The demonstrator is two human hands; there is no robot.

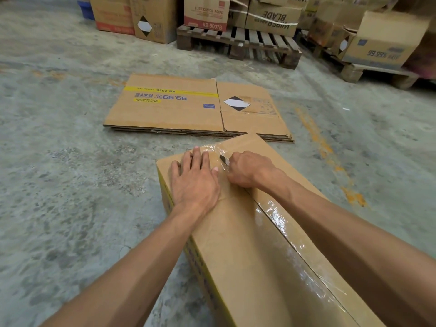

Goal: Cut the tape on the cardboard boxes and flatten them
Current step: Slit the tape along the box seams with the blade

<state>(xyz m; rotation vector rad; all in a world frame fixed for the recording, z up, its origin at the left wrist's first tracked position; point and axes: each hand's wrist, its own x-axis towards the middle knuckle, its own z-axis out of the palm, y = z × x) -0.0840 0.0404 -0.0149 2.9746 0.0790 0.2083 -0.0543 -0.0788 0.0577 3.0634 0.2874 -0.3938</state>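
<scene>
Grey mottled concrete floor (70,161), orange paint streaks at right. Far side: wooden slatted pallets (238,42) loaded with stacked brown printed cartons (273,18). Mid-floor: low stack of flattened brown cardboard boxes (195,109), blue "99.99% RATE" print and yellow stripe on top sheet, black-and-white diamond label on its right panel.

Near centre: long brown cardboard box (254,244) lying on floor, yellow print down its left side, far corner just short of flattened stack. Strip of clear glossy packing tape (280,220) along top seam, near right to far end; seam gap visible behind right hand.

Left hand (194,182): flat, fingers straight and spread, pressing box top left of seam, nothing grasped. Right hand (247,169): grip clenched round small utility knife (224,160), dark blade tip angled onto tape near far end, just beside left thumb.
</scene>
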